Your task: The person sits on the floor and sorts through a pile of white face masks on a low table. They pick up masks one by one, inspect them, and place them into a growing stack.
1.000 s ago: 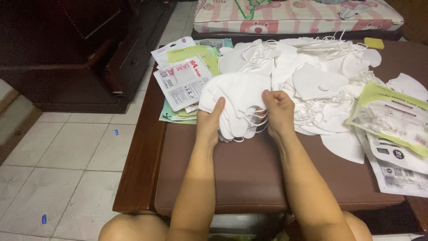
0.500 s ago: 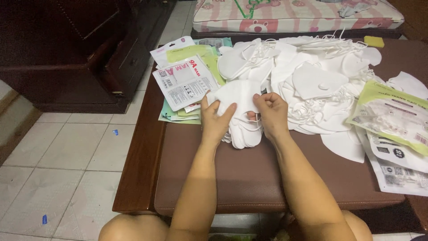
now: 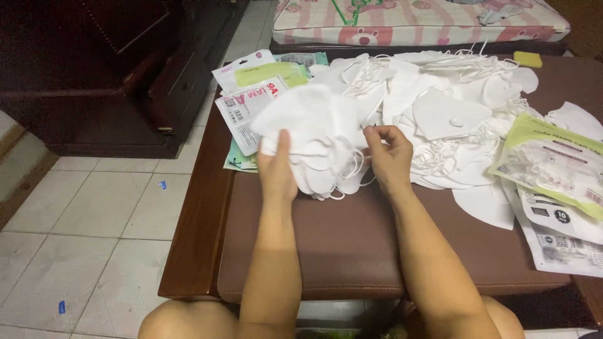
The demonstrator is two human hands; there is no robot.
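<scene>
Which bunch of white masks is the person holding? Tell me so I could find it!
Start at the brown padded table and look at its near left part. There the left hand presses a fanned stack of white masks, while the right hand pinches its ear loops. Unlike the big loose pile of masks behind, it is gathered together between both hands.

One head-worn camera looks steeply down and forward from the seated person, close over the brown tabletop (image 3: 326, 251), tiled floor (image 3: 94, 213) at left
</scene>
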